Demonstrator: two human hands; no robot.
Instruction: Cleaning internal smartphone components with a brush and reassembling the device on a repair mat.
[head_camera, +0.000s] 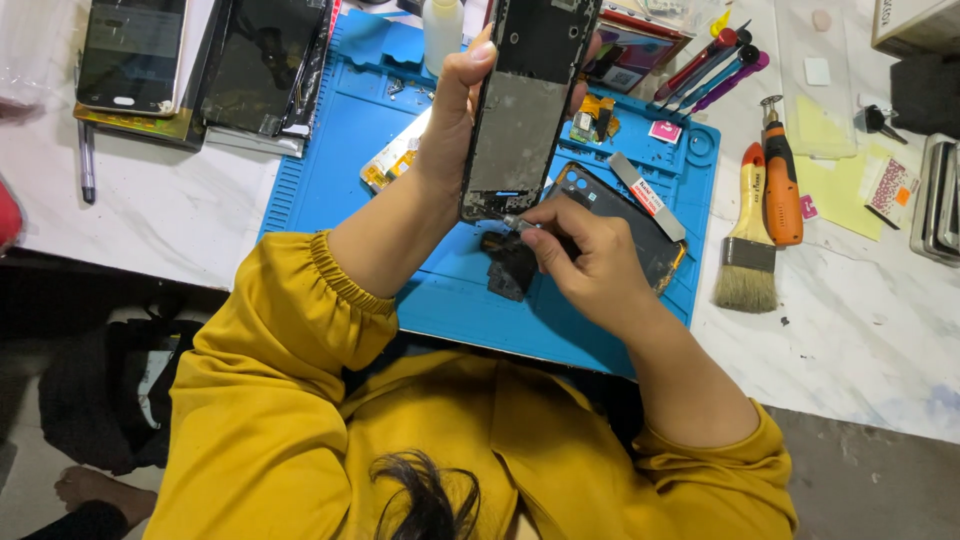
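Note:
My left hand (455, 110) grips an opened phone body (525, 110) by its left edge and holds it upright over the blue work mat (340, 130). Its bare grey inner frame faces me. My right hand (590, 260) pinches a small metal tool (512, 221) whose tip touches the lower edge of the phone. Under my right hand lie a dark back cover (640, 225) and a small black part (508, 270) on the mat.
A paintbrush (748, 245) and an orange electric screwdriver (781, 185) lie right of the mat. Several coloured tools (715, 65) sit at the far right corner. Two phones (130, 55) and dark screens (265, 65) lie at far left, a white bottle (441, 30) behind.

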